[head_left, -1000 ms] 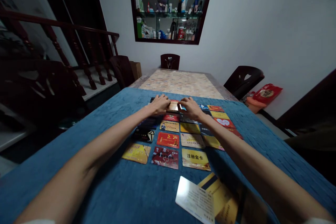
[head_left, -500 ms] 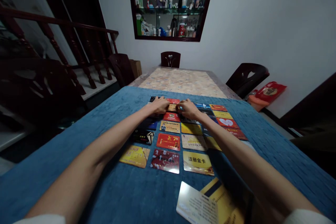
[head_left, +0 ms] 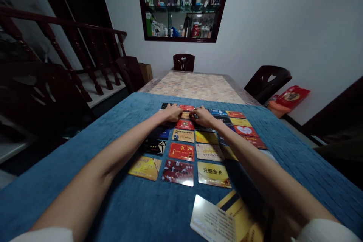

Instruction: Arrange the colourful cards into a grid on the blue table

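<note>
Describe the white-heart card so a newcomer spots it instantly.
Start at the table, its near part covered by a blue cloth. In the right-hand column of the laid-out cards, between a yellow card and a darker red card, lies the bright red one; its big white heart sets it apart.

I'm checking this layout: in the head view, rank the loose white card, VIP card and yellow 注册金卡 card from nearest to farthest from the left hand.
1. VIP card: slightly right of the left hand, toward the wearer.
2. Yellow 注册金卡 card: farther right, in the closest row to the wearer.
3. Loose white card: at the picture's bottom edge.
</note>
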Demonstrator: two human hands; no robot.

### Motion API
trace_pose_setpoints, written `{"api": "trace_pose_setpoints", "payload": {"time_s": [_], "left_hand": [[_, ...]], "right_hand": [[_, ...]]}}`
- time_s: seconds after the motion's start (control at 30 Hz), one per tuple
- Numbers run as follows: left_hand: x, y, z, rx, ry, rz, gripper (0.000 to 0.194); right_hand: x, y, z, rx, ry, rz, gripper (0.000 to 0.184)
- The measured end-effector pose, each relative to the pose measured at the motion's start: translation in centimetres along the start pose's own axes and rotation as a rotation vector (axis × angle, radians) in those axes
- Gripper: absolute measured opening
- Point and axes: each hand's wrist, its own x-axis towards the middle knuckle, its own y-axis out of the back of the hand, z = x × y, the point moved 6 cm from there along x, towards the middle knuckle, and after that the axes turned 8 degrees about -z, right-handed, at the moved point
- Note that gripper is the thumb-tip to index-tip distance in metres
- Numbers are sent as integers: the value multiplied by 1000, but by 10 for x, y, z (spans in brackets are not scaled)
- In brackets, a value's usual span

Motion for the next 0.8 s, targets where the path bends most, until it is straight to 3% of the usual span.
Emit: {"api": "trace_pose_setpoints", "payload": {"time_s": [0.43, 0.8], "left_hand": [[0, 2, 1, 9, 7, 11, 23], [-7, 8, 8, 54, -1, 94, 24]], "right_hand": [[6, -1, 0, -5, 14, -9, 25], [-2, 1, 6, 25, 6, 47, 30]]}}
